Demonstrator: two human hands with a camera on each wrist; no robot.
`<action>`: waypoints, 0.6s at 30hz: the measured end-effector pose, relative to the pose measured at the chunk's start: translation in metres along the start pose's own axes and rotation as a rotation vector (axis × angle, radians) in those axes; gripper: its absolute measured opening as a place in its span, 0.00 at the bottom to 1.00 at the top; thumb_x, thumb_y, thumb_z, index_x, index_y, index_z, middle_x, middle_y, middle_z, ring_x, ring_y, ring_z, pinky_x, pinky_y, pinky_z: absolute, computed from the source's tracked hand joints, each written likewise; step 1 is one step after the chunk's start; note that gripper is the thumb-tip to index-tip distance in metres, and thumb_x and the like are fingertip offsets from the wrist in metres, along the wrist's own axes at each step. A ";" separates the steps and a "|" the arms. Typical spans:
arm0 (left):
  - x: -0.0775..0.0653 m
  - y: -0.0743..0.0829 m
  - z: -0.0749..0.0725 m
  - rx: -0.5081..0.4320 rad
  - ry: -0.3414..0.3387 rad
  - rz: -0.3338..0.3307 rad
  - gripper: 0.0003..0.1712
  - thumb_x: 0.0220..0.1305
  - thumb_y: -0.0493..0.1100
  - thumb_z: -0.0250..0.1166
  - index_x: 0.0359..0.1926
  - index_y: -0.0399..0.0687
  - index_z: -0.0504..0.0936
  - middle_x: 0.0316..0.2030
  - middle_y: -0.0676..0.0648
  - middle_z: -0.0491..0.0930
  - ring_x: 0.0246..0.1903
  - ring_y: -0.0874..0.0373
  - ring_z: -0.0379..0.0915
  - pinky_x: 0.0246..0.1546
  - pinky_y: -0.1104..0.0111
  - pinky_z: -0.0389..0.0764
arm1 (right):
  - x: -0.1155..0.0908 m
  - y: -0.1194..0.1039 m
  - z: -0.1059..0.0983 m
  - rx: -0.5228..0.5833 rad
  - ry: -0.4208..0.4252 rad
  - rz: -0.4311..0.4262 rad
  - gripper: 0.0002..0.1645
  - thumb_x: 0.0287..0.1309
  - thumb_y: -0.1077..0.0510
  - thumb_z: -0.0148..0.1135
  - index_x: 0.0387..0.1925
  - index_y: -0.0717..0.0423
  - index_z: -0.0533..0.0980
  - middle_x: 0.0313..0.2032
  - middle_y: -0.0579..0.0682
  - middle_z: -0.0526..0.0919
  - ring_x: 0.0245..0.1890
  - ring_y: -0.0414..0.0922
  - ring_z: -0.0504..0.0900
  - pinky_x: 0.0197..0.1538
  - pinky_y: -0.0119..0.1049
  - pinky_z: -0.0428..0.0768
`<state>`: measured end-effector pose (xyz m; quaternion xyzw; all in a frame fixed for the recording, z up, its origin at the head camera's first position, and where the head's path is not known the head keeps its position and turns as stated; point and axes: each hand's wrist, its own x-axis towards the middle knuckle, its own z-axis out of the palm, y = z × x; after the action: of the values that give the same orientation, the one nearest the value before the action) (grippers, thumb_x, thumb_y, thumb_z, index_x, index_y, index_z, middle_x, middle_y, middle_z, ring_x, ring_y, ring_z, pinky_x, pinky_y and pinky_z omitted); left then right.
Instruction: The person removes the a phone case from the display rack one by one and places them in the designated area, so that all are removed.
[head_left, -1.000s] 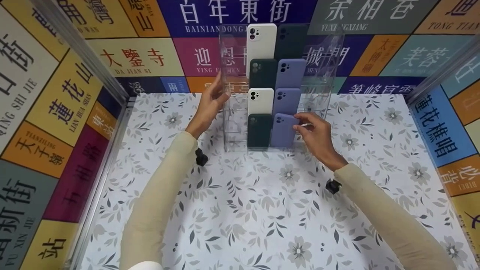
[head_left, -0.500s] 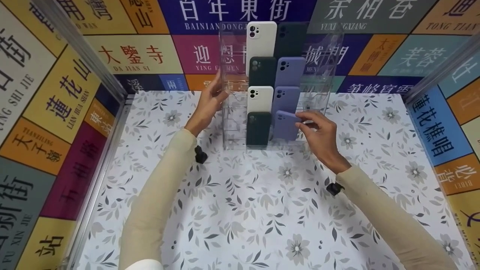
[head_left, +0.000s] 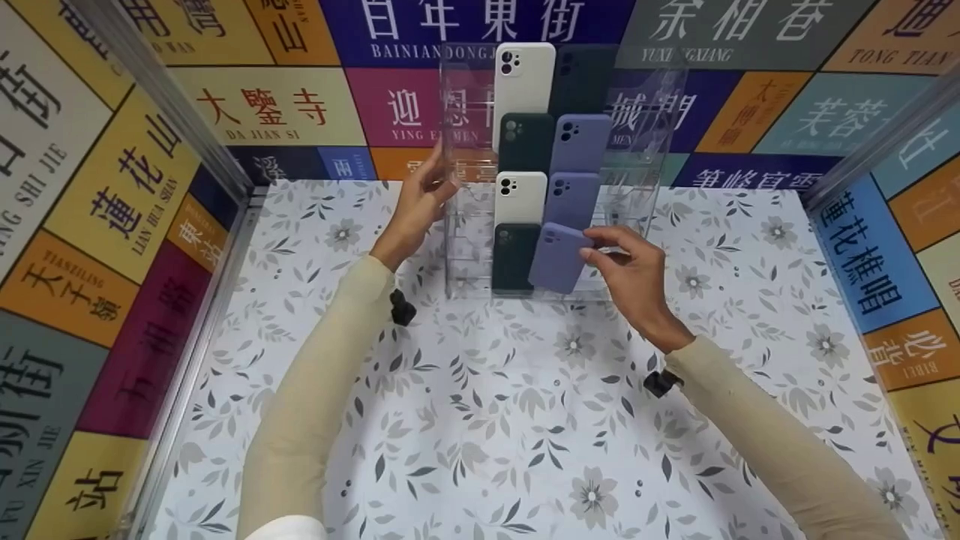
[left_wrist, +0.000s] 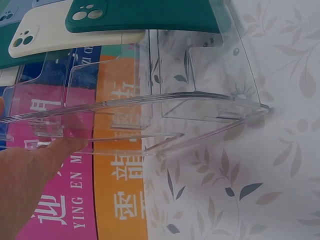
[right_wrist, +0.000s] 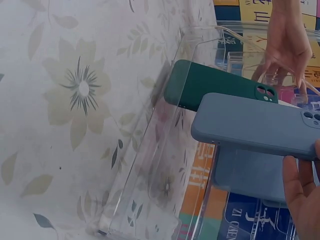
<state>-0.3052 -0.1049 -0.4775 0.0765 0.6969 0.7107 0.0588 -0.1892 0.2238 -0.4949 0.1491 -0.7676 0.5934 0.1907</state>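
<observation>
A clear plastic display rack [head_left: 471, 259] stands at the back of the table and bears phone cases in two columns. My right hand [head_left: 634, 277] pinches a purple phone case [head_left: 557, 261] by its upper right edge, between thumb and fingers. This case leans askew at the bottom of the right column, in front of the rack, and overlaps the dark green case [head_left: 514, 259] beside it. In the right wrist view the held case [right_wrist: 255, 122] looks blue-grey and covers part of the green one. My left hand [head_left: 415, 210] grips the rack's left side panel.
Higher on the rack are a white case [head_left: 523, 86], a dark green case [head_left: 525, 146], another white case [head_left: 521, 202] and purple cases [head_left: 583, 142]. Panels with large lettering [head_left: 277, 105] close off the back and sides. A flower-patterned cloth [head_left: 517, 420] covers the table.
The purple case in my right hand first shifted slightly up and right, then swung left and tilted over the green case's edge. My left hand stays on the rack.
</observation>
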 end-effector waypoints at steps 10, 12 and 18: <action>0.000 0.000 0.001 0.012 0.015 0.020 0.43 0.83 0.41 0.61 0.89 0.67 0.54 0.78 0.45 0.72 0.71 0.46 0.73 0.71 0.47 0.77 | -0.012 0.001 0.020 0.040 -0.061 0.093 0.14 0.67 0.69 0.75 0.53 0.61 0.90 0.46 0.58 0.90 0.46 0.45 0.88 0.49 0.35 0.88; 0.000 0.000 0.001 0.031 0.014 0.032 0.43 0.83 0.41 0.61 0.90 0.67 0.54 0.78 0.46 0.73 0.71 0.48 0.74 0.71 0.49 0.77 | -0.015 0.002 0.025 0.055 -0.071 0.104 0.15 0.67 0.69 0.75 0.54 0.60 0.90 0.46 0.58 0.90 0.46 0.46 0.88 0.48 0.36 0.89; 0.000 0.000 0.003 0.120 0.006 0.058 0.43 0.85 0.42 0.59 0.90 0.67 0.51 0.81 0.48 0.69 0.73 0.50 0.73 0.74 0.53 0.75 | -0.022 0.004 0.038 0.087 -0.090 0.119 0.16 0.65 0.71 0.76 0.53 0.61 0.90 0.45 0.59 0.91 0.45 0.48 0.89 0.46 0.40 0.91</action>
<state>-0.3047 -0.1021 -0.4778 0.0982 0.7358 0.6693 0.0315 -0.1762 0.1878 -0.5166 0.1377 -0.7565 0.6291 0.1138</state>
